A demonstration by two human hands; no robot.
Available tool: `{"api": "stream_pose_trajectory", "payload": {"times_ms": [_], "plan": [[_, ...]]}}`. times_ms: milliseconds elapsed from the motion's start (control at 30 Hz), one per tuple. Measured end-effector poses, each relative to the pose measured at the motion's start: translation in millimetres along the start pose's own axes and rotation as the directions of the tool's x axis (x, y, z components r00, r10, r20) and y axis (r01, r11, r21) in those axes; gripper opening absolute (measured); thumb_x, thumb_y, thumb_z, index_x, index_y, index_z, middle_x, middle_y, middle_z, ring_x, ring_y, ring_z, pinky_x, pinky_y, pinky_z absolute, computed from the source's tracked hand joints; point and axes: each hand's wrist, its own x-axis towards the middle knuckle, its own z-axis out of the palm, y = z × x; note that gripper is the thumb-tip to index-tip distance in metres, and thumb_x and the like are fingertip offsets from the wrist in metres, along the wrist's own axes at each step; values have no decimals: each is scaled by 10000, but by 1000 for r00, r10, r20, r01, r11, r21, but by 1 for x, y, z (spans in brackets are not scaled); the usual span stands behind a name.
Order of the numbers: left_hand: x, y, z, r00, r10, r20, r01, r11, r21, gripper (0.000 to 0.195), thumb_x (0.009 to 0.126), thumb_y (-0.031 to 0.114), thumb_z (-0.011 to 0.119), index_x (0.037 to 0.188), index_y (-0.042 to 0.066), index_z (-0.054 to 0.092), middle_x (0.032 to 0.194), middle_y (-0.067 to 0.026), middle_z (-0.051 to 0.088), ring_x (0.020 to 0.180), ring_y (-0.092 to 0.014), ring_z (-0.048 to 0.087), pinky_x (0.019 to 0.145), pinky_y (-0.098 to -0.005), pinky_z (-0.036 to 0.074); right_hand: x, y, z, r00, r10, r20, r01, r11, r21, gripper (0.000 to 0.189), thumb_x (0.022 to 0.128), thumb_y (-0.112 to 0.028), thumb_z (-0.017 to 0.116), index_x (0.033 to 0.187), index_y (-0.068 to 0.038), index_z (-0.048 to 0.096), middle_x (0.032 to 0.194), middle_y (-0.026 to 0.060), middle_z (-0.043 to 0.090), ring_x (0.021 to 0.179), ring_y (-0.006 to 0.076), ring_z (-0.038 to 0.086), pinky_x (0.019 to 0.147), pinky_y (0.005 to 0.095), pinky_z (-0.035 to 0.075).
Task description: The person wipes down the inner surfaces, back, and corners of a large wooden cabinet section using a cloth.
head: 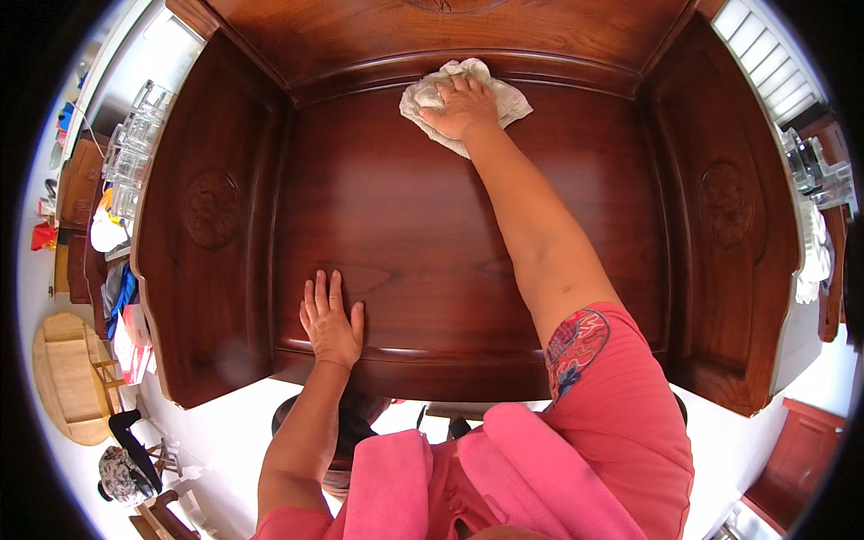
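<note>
My right hand (pixel 462 104) lies spread over a crumpled off-white cloth (pixel 513 108), pressing it onto the polished seat (pixel 432 216) of a dark wooden chair. The cloth sits at the seat's rear, close to the foot of the backrest (pixel 432 30). Palm down and empty, my left hand (pixel 333 327) rests near the seat's front left edge, fingers apart. Wooden side panels with carved round medallions rise on the left (pixel 211 208) and right (pixel 725 206). My right arm hides part of the seat.
Glass mugs (pixel 135 148) stand beyond the left panel, and more glassware (pixel 817 169) stands beyond the right one. At far left are a round wooden tabletop (pixel 71 378) and a patterned cap (pixel 125 476). A pink towel (pixel 388 486) hangs from my neck.
</note>
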Motion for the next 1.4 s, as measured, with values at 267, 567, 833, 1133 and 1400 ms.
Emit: {"api": "stream_pose_trajectory", "payload": {"times_ms": [267, 567, 833, 1133, 1400], "plan": [[-5, -7, 0, 1000, -4, -2, 4, 1000, 14, 662, 961, 373, 503, 1541, 127, 301, 1605, -133, 251, 1475, -367, 199, 1164, -535, 184, -7, 67, -22, 997, 82, -14, -82, 997, 2, 781, 860, -683, 514, 1479, -211, 462, 1578, 52, 342, 1459, 287, 266, 1186, 485, 221], [-7, -14, 5, 999, -13, 30, 13, 1000, 11, 689, 951, 373, 519, 1549, 128, 282, 1616, -132, 219, 1480, -381, 173, 1165, -561, 165, -42, 236, -53, 824, 559, -99, -563, 827, -17, 853, 870, -694, 494, 1554, -216, 319, 1629, 34, 245, 1504, 283, 184, 1204, 446, 207], [-2, -8, 0, 997, 23, 70, -24, 1000, 15, 707, 954, 353, 533, 1548, 87, 256, 1612, -170, 201, 1479, -405, 154, 1162, -567, 159, -35, 193, -57, 758, 645, -102, -652, 745, -138, 837, 922, -694, 369, 1565, -165, 279, 1647, 69, 181, 1516, 277, 156, 1217, 455, 164], [-1, -9, -6, 995, 15, 100, -10, 999, -51, 711, 942, 382, 562, 1529, 75, 303, 1600, -178, 223, 1468, -407, 172, 1161, -565, 168, 16, -26, -14, 965, 262, 20, -258, 958, -126, 706, 963, -600, 421, 1522, -172, 375, 1600, 84, 300, 1492, 274, 225, 1187, 504, 216], [-1, -13, -12, 990, 64, 123, -46, 989, -143, 750, 938, 441, 551, 1525, 45, 305, 1589, -222, 217, 1458, -447, 161, 1139, -605, 168, 63, -192, 43, 989, -143, -25, 143, 990, 14, 670, 944, -578, 494, 1464, -157, 471, 1540, 80, 391, 1431, 272, 318, 1183, 442, 235]]}}
